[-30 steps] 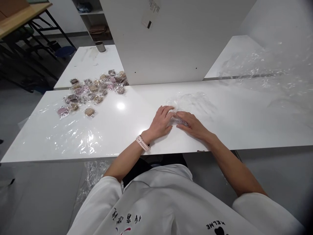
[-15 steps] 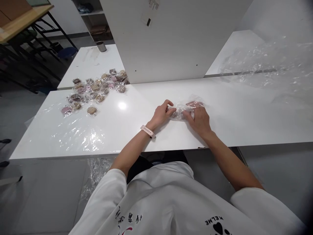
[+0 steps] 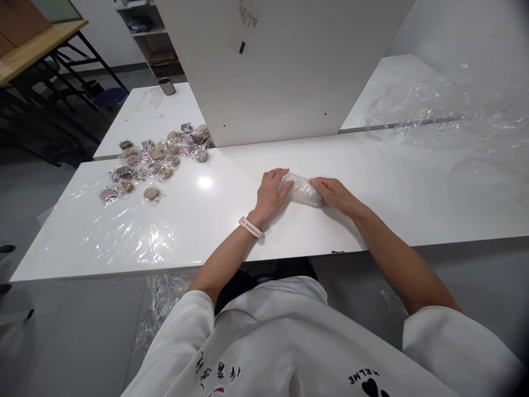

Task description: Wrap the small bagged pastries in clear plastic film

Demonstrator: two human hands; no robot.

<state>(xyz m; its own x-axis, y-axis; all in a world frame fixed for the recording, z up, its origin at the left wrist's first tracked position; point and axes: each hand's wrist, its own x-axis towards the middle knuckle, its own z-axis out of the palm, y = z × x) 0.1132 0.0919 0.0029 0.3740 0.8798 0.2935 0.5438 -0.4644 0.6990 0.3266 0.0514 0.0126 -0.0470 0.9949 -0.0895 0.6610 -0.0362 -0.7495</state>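
A whitish roll of bubble wrap (image 3: 303, 190) lies on the white table in front of me. My left hand (image 3: 270, 193) is closed round its left end, with the thumb on the near side. At the other end, my right hand (image 3: 333, 193) grips the upper right edge of the wrap between thumb and fingers. What is inside the roll is hidden by the layers of wrap. A pink band (image 3: 250, 227) circles my left wrist.
Many small wrapped biscuits (image 3: 157, 157) lie spread over the table's left part. A tall white panel (image 3: 281, 71) stands behind the roll. Loose clear plastic (image 3: 438, 110) covers the far right. A metal cup (image 3: 167, 86) stands on the rear table.
The loose wrap has become a tighter roll, and the dark round shapes seen inside it no longer show. My right hand has shifted its grip on the right end.
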